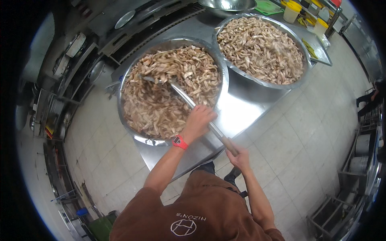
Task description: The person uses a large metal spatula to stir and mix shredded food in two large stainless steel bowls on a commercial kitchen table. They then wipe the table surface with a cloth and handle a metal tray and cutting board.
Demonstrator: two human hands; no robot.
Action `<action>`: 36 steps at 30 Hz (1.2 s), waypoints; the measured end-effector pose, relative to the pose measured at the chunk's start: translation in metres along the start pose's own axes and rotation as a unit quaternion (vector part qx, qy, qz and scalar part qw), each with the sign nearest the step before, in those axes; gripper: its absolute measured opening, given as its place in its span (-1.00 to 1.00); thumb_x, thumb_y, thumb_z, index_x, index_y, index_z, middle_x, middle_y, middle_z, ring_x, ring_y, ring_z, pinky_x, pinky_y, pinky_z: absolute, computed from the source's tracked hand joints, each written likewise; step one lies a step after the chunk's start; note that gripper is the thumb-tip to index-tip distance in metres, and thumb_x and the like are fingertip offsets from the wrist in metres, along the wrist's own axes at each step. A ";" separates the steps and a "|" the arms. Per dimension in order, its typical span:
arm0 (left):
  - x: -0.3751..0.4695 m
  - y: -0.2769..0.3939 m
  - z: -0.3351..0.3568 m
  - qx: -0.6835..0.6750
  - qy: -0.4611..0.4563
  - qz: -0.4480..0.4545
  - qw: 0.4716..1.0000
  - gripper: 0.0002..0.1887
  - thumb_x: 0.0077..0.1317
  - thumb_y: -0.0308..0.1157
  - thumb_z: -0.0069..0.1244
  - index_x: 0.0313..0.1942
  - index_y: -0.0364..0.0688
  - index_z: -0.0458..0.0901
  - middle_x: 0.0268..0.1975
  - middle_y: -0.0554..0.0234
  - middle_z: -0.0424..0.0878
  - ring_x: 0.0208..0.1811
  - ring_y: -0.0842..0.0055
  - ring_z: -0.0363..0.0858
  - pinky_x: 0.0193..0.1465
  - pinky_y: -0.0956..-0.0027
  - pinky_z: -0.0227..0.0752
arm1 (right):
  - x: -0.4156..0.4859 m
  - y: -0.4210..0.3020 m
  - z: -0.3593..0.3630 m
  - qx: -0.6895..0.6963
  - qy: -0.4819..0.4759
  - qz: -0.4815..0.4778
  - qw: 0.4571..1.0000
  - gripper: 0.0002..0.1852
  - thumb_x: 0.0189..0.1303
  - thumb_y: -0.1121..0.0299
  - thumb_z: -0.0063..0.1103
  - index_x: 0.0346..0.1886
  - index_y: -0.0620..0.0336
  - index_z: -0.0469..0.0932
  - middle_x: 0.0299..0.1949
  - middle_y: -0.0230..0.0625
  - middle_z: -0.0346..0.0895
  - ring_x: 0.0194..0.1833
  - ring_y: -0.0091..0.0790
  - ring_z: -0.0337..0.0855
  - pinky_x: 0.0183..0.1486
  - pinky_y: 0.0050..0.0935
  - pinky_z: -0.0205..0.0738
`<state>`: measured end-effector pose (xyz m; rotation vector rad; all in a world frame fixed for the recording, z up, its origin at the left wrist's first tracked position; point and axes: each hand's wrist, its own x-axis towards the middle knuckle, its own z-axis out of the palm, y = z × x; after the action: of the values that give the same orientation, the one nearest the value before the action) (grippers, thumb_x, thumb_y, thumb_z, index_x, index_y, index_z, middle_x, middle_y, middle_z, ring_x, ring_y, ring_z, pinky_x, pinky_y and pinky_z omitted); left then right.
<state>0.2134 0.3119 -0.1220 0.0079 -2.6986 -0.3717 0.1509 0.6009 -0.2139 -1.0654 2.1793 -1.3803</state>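
Observation:
A long metal-handled paddle or ladle [187,97] reaches into a wide steel basin [224,76] heaped with brownish strips of food, perhaps sliced meat [193,81]. My left hand [199,122], with a red watch on the wrist, grips the middle of the handle. Near the handle's end, my right hand [238,155] is closed around it. The tool's head is partly covered by strips, some of them blurred, at the basin's upper left. Touching this basin or very near it at the upper right, a second basin [308,67] is full of paler strips.
Both basins stand on a stainless steel table [241,105]. Beyond them are an empty metal bowl [227,6], a green board [267,6], yellow-lidded tubs [292,12] and a tray [324,54]. Racks line both sides; a person's legs [366,101] show at far right.

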 end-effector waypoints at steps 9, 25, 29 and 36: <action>0.007 -0.002 -0.077 -0.008 0.005 0.061 0.998 -0.68 0.04 -0.46 0.35 -0.18 0.00 0.68 -0.21 0.40 0.66 -0.04 0.35 0.64 0.09 0.18 0.40 | 0.003 -0.104 -0.064 0.113 -0.118 0.118 0.979 -0.30 0.43 0.31 0.53 0.61 0.22 0.59 0.33 0.08 0.82 0.27 -0.18 0.86 0.37 -0.20 0.63; 0.050 0.026 -0.090 0.036 0.414 -0.168 0.894 -0.40 0.44 0.19 0.40 -0.66 0.08 0.59 -0.64 0.50 0.60 -0.57 0.50 0.55 -0.23 0.23 0.34 | 0.138 -0.380 -0.179 -0.489 -0.245 -0.159 0.822 -0.23 0.21 0.55 0.48 0.54 -0.28 0.71 -0.45 -0.20 0.63 -0.42 -0.04 0.71 -0.29 -0.04 0.59; 0.086 0.053 -0.083 -0.040 0.408 -0.115 0.905 -0.44 0.39 0.10 0.45 -0.66 0.06 0.60 -0.64 0.48 0.61 -0.56 0.49 0.58 -0.27 0.25 0.33 | 0.112 -0.382 -0.213 -0.479 -0.175 -0.133 0.850 -0.26 0.10 0.59 0.55 0.43 -0.16 0.79 -0.44 -0.19 0.66 -0.46 -0.05 0.70 -0.30 -0.07 0.58; 0.139 -0.031 -0.107 -0.033 0.354 0.025 0.934 -0.47 0.35 0.10 0.39 -0.65 0.00 0.63 -0.67 0.31 0.56 -0.55 0.27 0.63 -0.29 0.14 0.36 | 0.136 -0.307 -0.181 -0.285 -0.075 -0.160 0.942 -0.27 0.22 0.52 0.52 0.53 -0.12 0.69 -0.14 0.07 0.85 -0.26 0.16 0.87 -0.11 -0.05 0.75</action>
<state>0.1273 0.2460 0.0195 0.0449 -1.9666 -0.3584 0.0723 0.5369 0.1541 -1.7302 2.4234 -0.7353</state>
